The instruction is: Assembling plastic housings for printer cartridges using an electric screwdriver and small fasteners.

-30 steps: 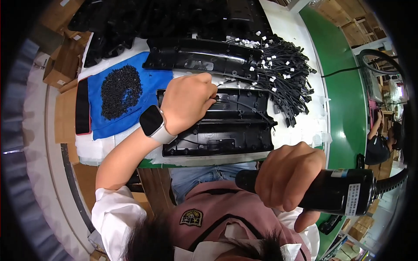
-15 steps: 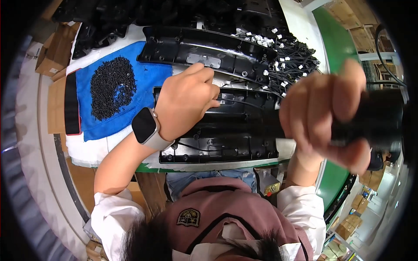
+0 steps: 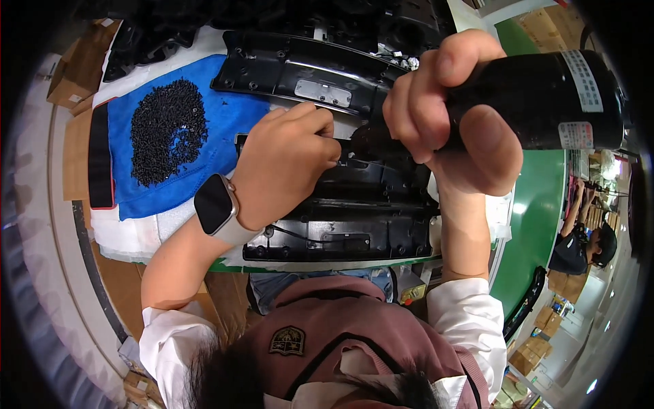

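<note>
My left hand (image 3: 283,160), with a watch on its wrist, is closed over the left part of a black plastic panel (image 3: 361,187). Its fingertips are hidden, and whatever they pinch cannot be made out. Above the right part of this panel, my right hand (image 3: 453,112) grips a thick black electric screwdriver (image 3: 528,85) with white labels. The tool's front end points left toward the left fingertips; its tip is lost against the dark panel. A similar panel (image 3: 340,245) with a thin black cable lies nearer me. Another panel (image 3: 279,68) with a metal plate lies beyond.
Left of the panels, a blue cloth (image 3: 225,112) carries a heap of small black screws (image 3: 160,136). White connectors (image 3: 407,63) show behind my right hand. More black parts (image 3: 272,20) are piled at the back. A co-worker (image 3: 579,249) is at the far right.
My right hand and the screwdriver have moved left and up in the picture, now covering most of the cable pile. The left hand stays nearly in place.
</note>
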{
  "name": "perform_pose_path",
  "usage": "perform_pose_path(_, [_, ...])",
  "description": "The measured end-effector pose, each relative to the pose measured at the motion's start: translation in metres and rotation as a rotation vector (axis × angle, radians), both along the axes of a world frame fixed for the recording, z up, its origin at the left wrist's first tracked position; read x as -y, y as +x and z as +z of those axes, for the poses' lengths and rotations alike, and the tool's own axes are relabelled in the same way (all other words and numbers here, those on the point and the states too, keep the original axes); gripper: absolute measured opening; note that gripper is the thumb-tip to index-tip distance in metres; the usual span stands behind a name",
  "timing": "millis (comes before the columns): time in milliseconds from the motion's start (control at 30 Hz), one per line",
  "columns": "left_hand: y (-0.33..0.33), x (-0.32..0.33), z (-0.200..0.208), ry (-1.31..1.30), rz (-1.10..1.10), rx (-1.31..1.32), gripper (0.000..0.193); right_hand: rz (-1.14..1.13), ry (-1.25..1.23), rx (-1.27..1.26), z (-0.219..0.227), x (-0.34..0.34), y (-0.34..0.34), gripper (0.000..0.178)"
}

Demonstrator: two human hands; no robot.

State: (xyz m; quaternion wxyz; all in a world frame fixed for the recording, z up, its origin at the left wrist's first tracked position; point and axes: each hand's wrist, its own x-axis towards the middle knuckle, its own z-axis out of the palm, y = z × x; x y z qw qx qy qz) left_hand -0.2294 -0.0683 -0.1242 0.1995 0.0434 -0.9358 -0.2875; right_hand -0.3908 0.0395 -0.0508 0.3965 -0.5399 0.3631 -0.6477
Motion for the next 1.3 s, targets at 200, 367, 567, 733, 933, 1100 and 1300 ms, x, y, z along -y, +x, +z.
perform_pose_path(200, [0.001, 0.001, 0.0, -0.009, -0.013, 0.029, 0.011, 0.017, 0.003, -0.021, 0.003, 0.001, 0.001, 0.039])
perform_pose_path(367, [0.003, 0.001, 0.0, -0.019, -0.006, 0.015, 0.012, -0.001, 0.01, -0.043, 0.004, 0.001, 0.006, 0.039])
perform_pose_path(567, [0.002, 0.001, -0.002, -0.001, -0.017, 0.024, 0.013, 0.015, 0.014, -0.051, 0.003, 0.002, 0.004, 0.038])
perform_pose_path(733, [0.003, 0.0, -0.002, -0.025, -0.005, 0.024, 0.014, 0.006, 0.025, -0.071, 0.004, 0.002, 0.006, 0.037])
perform_pose_path(933, [0.002, -0.001, -0.006, -0.064, 0.014, -0.049, 0.006, 0.013, 0.031, -0.001, 0.004, 0.006, 0.012, 0.029])
perform_pose_path(1100, [0.001, -0.002, -0.008, -0.048, 0.035, -0.09, 0.005, -0.086, 0.159, -0.059, 0.005, 0.018, 0.02, 0.022])
perform_pose_path(1300, [0.0, -0.001, -0.003, 0.052, 0.005, -0.06, 0.004, -0.081, 0.084, -0.074, -0.002, 0.024, 0.017, 0.022])
